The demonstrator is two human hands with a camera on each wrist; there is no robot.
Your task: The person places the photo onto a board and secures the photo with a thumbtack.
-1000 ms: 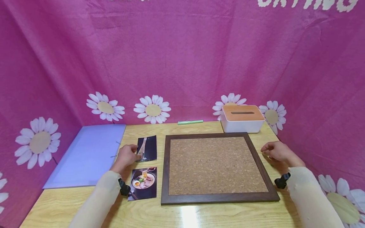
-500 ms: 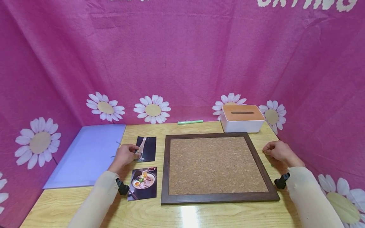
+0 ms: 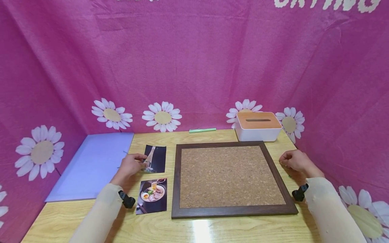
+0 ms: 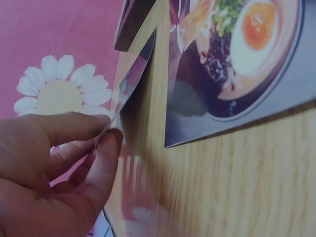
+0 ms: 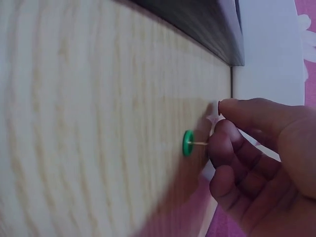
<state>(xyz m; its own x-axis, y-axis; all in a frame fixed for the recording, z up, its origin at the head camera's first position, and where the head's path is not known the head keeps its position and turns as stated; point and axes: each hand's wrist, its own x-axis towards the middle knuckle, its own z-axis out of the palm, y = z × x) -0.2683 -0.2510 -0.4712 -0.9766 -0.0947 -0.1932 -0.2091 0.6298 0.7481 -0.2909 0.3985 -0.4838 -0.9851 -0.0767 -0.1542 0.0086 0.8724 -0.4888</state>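
Observation:
My left hand (image 3: 132,166) pinches the left edge of a photo of a lit tower against a dark sky (image 3: 157,159). In the left wrist view that edge of the photo (image 4: 134,79) is raised off the table. Just in front lies a photo of a ramen bowl (image 3: 153,195), flat. Right of the corkboard (image 3: 228,177), my right hand (image 3: 296,161) holds a tiny thumbtack between thumb and finger; only a dark red edge of it shows. Beside those fingers a green thumbtack (image 5: 188,143) rests on the wood, its pin pointing up.
A white tissue box with a wooden lid (image 3: 258,126) stands behind the board's right corner. A light green pen-like stick (image 3: 202,130) lies at the back. On the left is a pale purple folder (image 3: 91,165) with ties. Pink flowered cloth (image 3: 194,67) encloses the table.
My left hand has drawn the tower photo slightly left, away from the board. My right hand has shifted only a little, and the green thumbtack has come into sight beneath it.

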